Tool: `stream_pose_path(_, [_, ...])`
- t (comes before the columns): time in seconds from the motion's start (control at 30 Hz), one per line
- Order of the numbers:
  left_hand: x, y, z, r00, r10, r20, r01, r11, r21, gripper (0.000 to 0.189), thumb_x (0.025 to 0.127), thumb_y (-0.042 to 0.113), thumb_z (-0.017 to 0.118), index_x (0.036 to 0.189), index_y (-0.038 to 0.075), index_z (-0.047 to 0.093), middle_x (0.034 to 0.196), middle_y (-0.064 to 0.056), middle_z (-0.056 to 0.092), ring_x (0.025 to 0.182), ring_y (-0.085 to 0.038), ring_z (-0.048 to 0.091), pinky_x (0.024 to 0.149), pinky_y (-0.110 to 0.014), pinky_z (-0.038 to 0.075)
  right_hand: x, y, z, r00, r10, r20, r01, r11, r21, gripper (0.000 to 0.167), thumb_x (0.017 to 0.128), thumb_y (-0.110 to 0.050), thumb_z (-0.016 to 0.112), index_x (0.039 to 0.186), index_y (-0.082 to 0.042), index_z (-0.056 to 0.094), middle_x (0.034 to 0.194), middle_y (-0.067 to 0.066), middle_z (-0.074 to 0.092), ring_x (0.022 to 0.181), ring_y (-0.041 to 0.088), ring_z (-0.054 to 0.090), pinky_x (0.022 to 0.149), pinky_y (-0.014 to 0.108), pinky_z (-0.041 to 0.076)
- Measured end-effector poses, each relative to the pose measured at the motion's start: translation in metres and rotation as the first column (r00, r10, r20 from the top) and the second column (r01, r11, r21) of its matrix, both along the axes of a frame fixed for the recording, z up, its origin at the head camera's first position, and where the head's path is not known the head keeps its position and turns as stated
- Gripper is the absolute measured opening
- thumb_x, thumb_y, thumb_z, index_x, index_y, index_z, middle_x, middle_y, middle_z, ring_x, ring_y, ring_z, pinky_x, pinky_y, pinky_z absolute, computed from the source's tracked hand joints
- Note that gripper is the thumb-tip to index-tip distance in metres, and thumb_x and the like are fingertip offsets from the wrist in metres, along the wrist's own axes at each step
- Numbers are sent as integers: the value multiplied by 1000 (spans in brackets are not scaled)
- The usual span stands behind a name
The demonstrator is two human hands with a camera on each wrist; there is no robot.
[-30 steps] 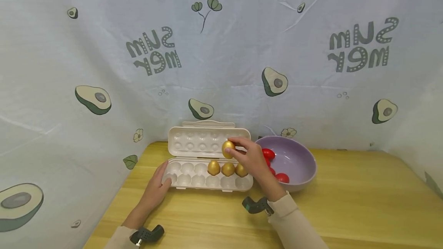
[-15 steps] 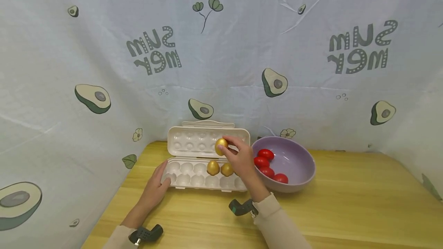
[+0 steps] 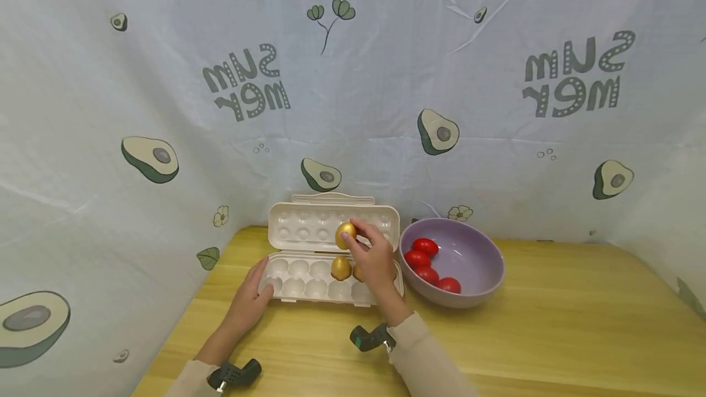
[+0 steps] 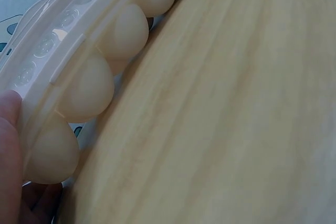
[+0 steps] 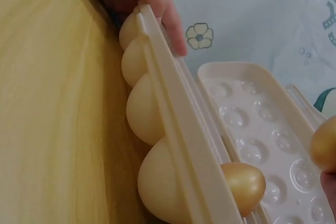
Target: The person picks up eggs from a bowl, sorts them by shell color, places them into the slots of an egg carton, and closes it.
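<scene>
Between the thumb and fingers of my right hand point(image 3: 375, 257) is a gold egg point(image 3: 345, 236), raised above the back row of the cream egg carton point(image 3: 316, 288). The carton lies unfolded, its lid point(image 3: 309, 241) leaning back with small dimples inside. My left hand point(image 3: 248, 300) grips the carton's left end; in the left wrist view its thumb point(image 4: 7, 129) lies on the rim and fingers curl beneath. Another gold egg point(image 3: 340, 268) sits in the back row, and more gold eggs to its right are mostly hidden by my right hand. The front-row cups look bare.
A purple bowl point(image 3: 469, 256) stands right of the carton, close beside it, with several red eggs point(image 3: 417, 258) along its left side. The wooden table point(image 3: 568, 317) stretches right and toward me. A printed curtain point(image 3: 380, 103) hangs directly behind the carton and bowl.
My right hand has carried the gold egg leftward over the carton, slowing lately. The red eggs it partly covered now show fully, while gold eggs in the carton are covered. My left hand stays put.
</scene>
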State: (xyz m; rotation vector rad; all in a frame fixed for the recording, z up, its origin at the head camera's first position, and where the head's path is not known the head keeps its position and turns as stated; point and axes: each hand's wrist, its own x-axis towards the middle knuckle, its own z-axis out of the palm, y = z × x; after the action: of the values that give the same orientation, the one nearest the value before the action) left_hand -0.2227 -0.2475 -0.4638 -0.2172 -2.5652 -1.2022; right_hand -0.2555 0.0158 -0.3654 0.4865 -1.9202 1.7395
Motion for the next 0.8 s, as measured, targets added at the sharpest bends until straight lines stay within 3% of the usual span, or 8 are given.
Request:
stream_pose_path(0.2, [1, 2, 0, 1000, 0, -9, 0, 1000, -4, 63, 91, 7, 48, 149, -4, 26, 151, -26, 29, 138, -44, 29, 112, -56, 24, -4, -3, -13, 998, 36, -52, -36, 999, 10, 33, 81, 1, 73, 111, 11, 65, 106, 24, 65, 97, 39, 65, 78, 41, 56])
stream_pose_path(0.4, [2, 1, 0, 1000, 2, -7, -3, 1000, -8, 62, 92, 7, 47, 149, -4, 25, 151, -26, 29, 138, -43, 27, 112, -57, 23, -20, -7, -37, 998, 55, -39, -54, 998, 21, 33, 81, -8, 76, 112, 2, 68, 107, 13, 67, 98, 27, 65, 78, 30, 56])
stream_pose_path(0.8, [4, 4, 2, 1000, -4, -9, 4, 1000, -1, 62, 92, 6, 47, 149, -4, 26, 151, -26, 29, 138, -44, 28, 112, -57, 23, -17, -9, -45, 995, 99, 3, -99, 994, 36, 35, 80, -11, 78, 111, 1, 68, 105, 10, 65, 98, 26, 66, 78, 25, 56])
